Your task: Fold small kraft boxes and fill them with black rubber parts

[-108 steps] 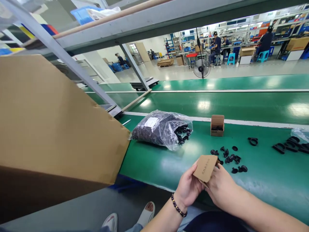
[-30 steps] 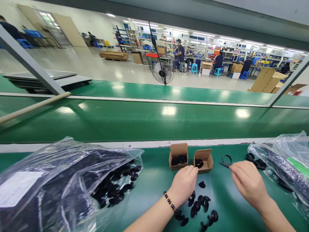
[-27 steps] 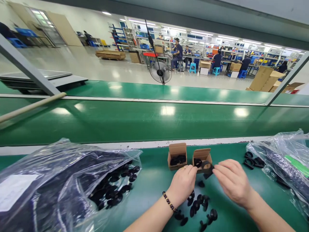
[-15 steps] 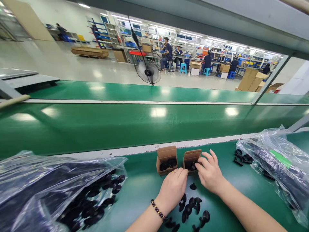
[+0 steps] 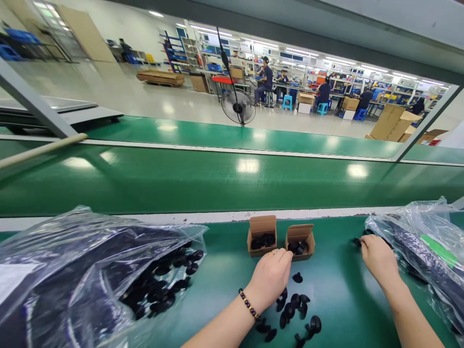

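Leaves table (image 5: 224, 263) bare between left bag (image 5: 72, 251) at eight o'clock and left box (image 5: 263, 224) at five, keeps left hand (image 5: 271, 274) pinched on near-left edge of adjacent right box (image 5: 300, 231), and has moved right hand (image 5: 379, 256) across open table to rings (image 5: 357, 241) at four, cannot tell if gripping.

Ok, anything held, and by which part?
Left hand at the right box, near-left corner; right hand at a black part; whether either grips cannot be told.

Toward the far edge of the desk (image 5: 217, 290), the right hand (image 5: 379, 258) partly hides black parts (image 5: 357, 242); whether it grips one is unclear. The picture's left edge cuts off a plastic bag (image 5: 108, 256) and its label (image 5: 16, 278).
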Demonstrator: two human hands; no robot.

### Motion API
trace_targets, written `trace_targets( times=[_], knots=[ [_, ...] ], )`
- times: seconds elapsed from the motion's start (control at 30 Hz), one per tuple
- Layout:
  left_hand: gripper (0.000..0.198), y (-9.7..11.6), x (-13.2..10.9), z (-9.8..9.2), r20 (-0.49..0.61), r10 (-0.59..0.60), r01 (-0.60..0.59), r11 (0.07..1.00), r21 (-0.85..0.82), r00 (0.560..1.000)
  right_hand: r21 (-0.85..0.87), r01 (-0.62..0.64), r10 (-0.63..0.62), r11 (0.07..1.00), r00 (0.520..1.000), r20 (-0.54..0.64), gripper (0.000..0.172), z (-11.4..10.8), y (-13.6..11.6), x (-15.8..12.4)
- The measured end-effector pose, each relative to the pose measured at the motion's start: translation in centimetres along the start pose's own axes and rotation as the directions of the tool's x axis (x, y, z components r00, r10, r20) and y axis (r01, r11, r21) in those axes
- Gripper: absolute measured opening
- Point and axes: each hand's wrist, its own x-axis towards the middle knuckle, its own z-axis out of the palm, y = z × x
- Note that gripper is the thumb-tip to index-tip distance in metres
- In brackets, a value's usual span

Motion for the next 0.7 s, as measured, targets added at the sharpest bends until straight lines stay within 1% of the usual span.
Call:
trace_targets(
  times=[0.07,0.1,0.17,0.2,0.27,0.3,0.37,0.43,0.47,0.5,0.57,0.6,0.63,0.67,0.7],
  knots=[
    [0.021,0.0,-0.1,0.0,-0.002,0.000,0.000,1.000,0.002,1.000,0.033,0.068,-0.067,0.997,0.998,-0.016,0.018,-0.8,-1.5,0.4],
    [0.021,0.0,-0.1,-0.1,-0.008,0.000,0.000,1.000,0.001,1.000,0.033,0.082,-0.082,0.996,0.997,0.008,0.016,-1.1,-2.2,0.6],
    [0.021,-0.1,-0.2,-0.1,-0.022,0.002,-0.002,1.000,-0.003,1.000,0.014,0.063,-0.064,0.998,0.993,0.101,0.025,-1.1,-3.1,0.7],
    [0.021,-0.1,-0.3,-0.2,-0.029,0.004,-0.004,1.000,-0.007,1.000,0.009,0.042,-0.043,0.999,0.986,0.161,0.029,-0.8,-3.2,0.6],
    [0.021,-0.1,-0.4,-0.1,-0.036,0.009,-0.010,1.000,-0.016,0.999,0.036,0.022,-0.030,0.999,0.964,0.265,0.030,0.0,-3.0,0.1],
    [0.021,-0.1,-0.4,-0.1,-0.037,0.011,-0.012,1.000,-0.020,0.999,0.062,0.027,-0.044,0.998,0.956,0.290,0.029,0.5,-2.8,-0.1],
    [0.021,-0.1,-0.4,-0.1,-0.031,0.012,-0.013,1.000,-0.026,0.999,0.098,0.053,-0.079,0.994,0.956,0.284,0.026,1.1,-2.4,-0.4],
    [0.021,-0.1,-0.5,0.0,-0.023,0.010,-0.010,0.999,-0.031,1.000,0.101,0.084,-0.106,0.991,0.966,0.237,0.020,1.1,-2.4,-0.4],
    [0.021,-0.1,-0.5,0.0,-0.022,0.008,-0.009,0.999,-0.031,1.000,0.106,0.099,-0.118,0.989,0.973,0.198,0.020,0.7,-2.7,-0.2],
    [0.022,-0.1,-0.5,0.0,-0.025,0.007,-0.007,1.000,-0.030,1.000,0.128,0.116,-0.134,0.985,0.981,0.138,0.022,0.0,-3.0,-0.1],
    [0.022,-0.1,-0.5,0.0,-0.037,0.008,-0.009,1.000,-0.024,0.999,0.235,0.186,-0.182,0.954,0.983,-0.036,0.025,-1.7,-4.2,0.2],
    [0.021,-0.1,-0.5,0.0,-0.040,0.010,-0.011,1.000,-0.022,0.999,0.302,0.245,-0.214,0.921,0.968,-0.135,0.025,-2.8,-5.0,0.2],
    [0.021,-0.1,-0.5,0.0,-0.040,0.013,-0.014,1.000,-0.020,0.999,0.360,0.318,-0.249,0.877,0.942,-0.225,0.023,-3.9,-5.9,0.3],
    [0.021,0.0,-0.5,0.0,-0.037,0.015,-0.016,1.000,-0.019,0.999,0.396,0.391,-0.287,0.831,0.911,-0.297,0.022,-4.9,-7.0,0.3],
    [0.021,0.0,-0.5,0.0,-0.034,0.016,-0.017,1.000,-0.019,0.999,0.405,0.455,-0.328,0.793,0.879,-0.345,0.021,-5.7,-8.2,0.3]
  ],
)
